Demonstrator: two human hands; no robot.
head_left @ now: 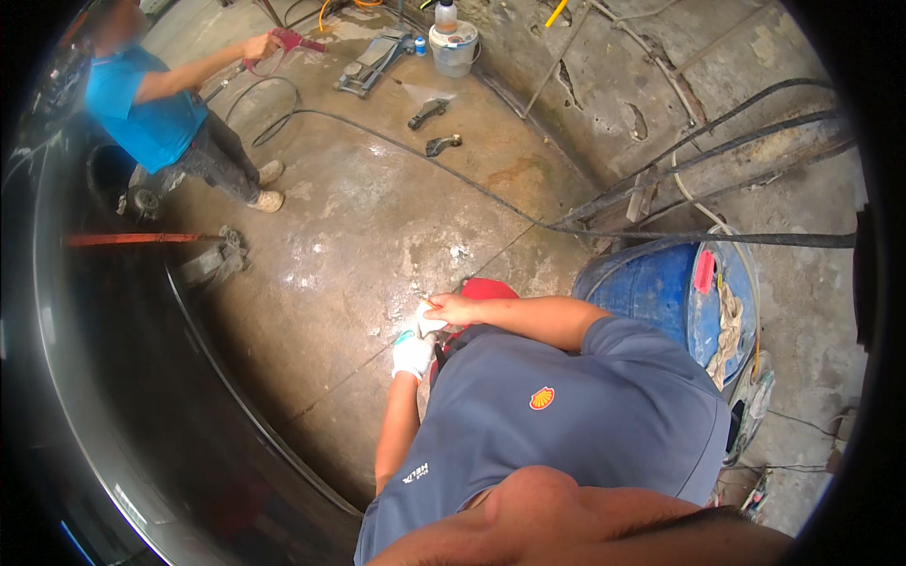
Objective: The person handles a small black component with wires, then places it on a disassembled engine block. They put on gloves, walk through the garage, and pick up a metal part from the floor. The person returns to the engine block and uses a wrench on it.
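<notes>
My left hand (412, 353), in a white glove with teal on it, is raised close to my right hand, its fingertips hard to make out. My bare right hand (453, 308) has its fingers closed on a white glove (427, 319) with an orange edge, just above my left hand. Behind both hands is a red object (486, 288), partly covered by my arm, which I cannot make out.
A co-worker (146, 118) at upper left holds a red spray gun (293, 42). A dark curved car panel (113, 358) lines my left, a blue drum (642, 292) my right. Hoses (425, 160) cross the wet floor near a floor jack (368, 66) and white bucket (453, 52).
</notes>
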